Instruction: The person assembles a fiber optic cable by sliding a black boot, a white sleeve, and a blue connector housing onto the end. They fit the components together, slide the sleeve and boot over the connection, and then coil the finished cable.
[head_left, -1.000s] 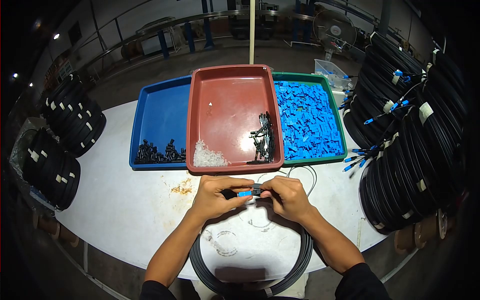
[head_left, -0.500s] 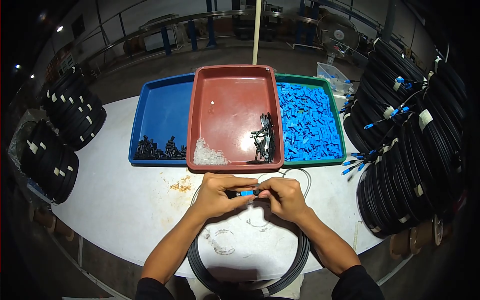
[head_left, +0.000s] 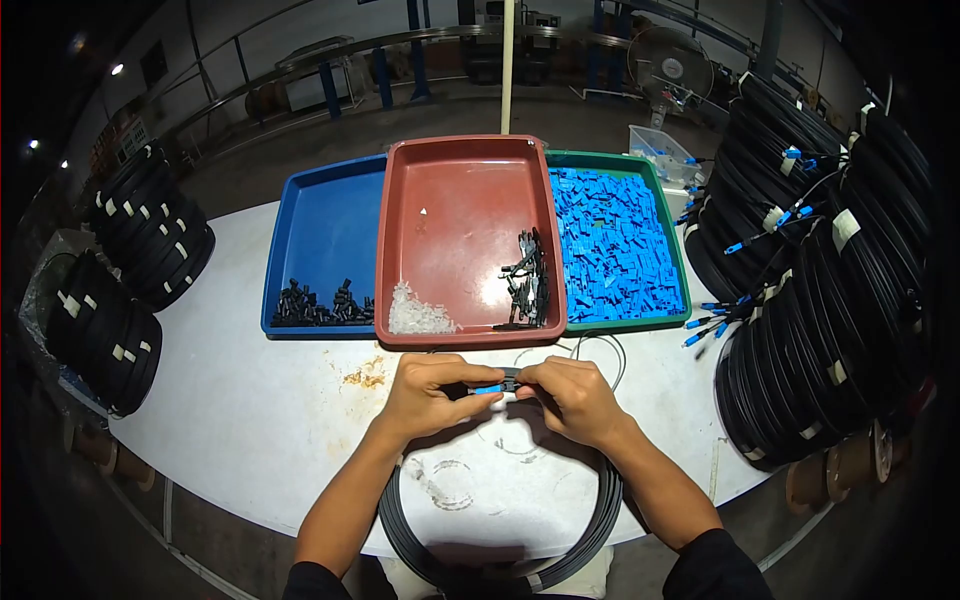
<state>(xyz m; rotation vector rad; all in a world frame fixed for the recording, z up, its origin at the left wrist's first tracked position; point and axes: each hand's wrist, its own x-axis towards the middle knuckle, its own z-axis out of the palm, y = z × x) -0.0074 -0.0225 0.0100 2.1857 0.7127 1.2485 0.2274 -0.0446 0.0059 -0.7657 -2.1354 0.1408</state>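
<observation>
Between finger and thumb, my left hand (head_left: 430,392) pinches a small blue fibre-optic connector (head_left: 487,389). My right hand (head_left: 575,395) is closed at its right end, fingertips on the black part (head_left: 510,380) that joins the connector. The two hands nearly meet just in front of the red tray. Below them a coil of black cable (head_left: 600,510) curves around at the table's near edge, and a loop of the cable (head_left: 622,360) shows behind my right hand.
A red tray (head_left: 455,215) holds clear bits and black pieces. Left of it, a blue tray (head_left: 325,225) holds black parts; on the right, a green tray (head_left: 680,250) holds blue housings (head_left: 615,245). Black cable coils (head_left: 820,350) stand at the right, others (head_left: 105,325) at the left.
My right fingertips now sit over the black part at the connector's end, and less of the blue shows. The camera view has shifted slightly.
</observation>
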